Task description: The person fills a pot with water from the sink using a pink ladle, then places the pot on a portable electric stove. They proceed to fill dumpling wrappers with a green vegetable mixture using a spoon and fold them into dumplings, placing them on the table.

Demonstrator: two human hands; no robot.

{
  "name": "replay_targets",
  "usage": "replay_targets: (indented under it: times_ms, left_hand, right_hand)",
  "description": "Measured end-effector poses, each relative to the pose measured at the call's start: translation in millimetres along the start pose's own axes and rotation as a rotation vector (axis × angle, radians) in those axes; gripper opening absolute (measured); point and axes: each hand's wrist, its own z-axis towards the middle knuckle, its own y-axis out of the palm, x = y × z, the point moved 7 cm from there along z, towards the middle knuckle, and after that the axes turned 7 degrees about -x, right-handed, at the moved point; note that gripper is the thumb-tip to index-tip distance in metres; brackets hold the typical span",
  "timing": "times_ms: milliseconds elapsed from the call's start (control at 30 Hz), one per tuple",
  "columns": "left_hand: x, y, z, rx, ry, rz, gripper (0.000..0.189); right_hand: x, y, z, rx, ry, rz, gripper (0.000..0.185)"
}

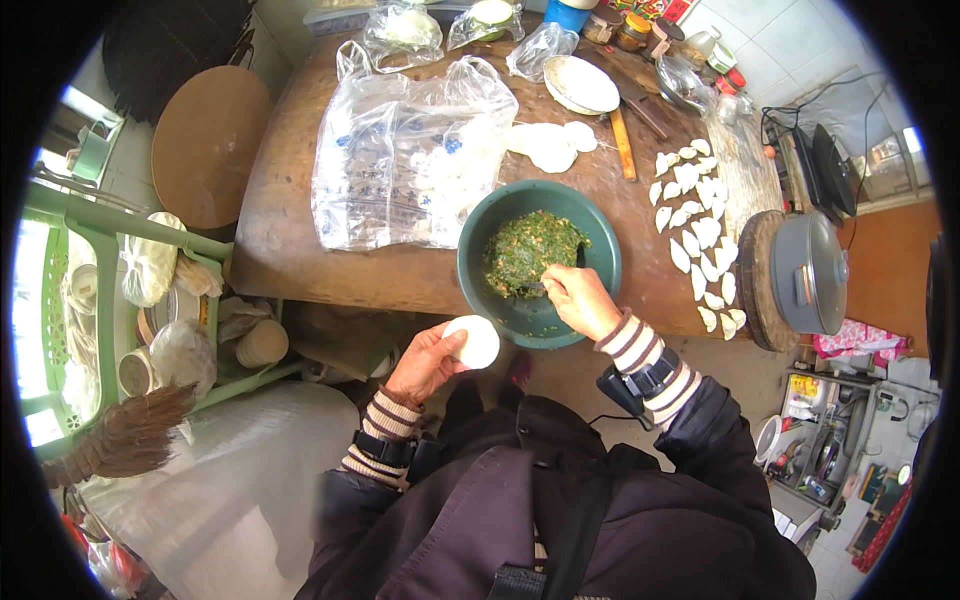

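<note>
My left hand (425,364) holds a round white dough wrapper (477,343) between thumb and fingers, off the table's front edge. In my right hand (581,300) is a utensil, mostly hidden by the fingers; its dark end touches the chopped green filling (534,251). That filling lies in a green basin (466,277), whose rim is partly over the table edge. Several folded dumplings (691,244) lie in rows to the right of the basin. More flat wrappers (553,150) lie behind it, beside a large clear plastic bag (405,165) with pale contents.
A lidded grey pot (810,274) stands at the right by a round wooden board (757,285). Behind the basin are a white bowl (581,84) and a wooden-handled tool (622,144). Jars (632,34) line the back. A green shelf rack (150,232) stands at the left.
</note>
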Motion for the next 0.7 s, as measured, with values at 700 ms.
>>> replay_targets:
  times_ms: [700]
  left_hand:
    - [9.5,0.6,0.4,0.03,0.058,-0.021,0.034]
  right_hand:
    - [8.6,-16.9,46.9,-0.22,0.058,0.306,0.014]
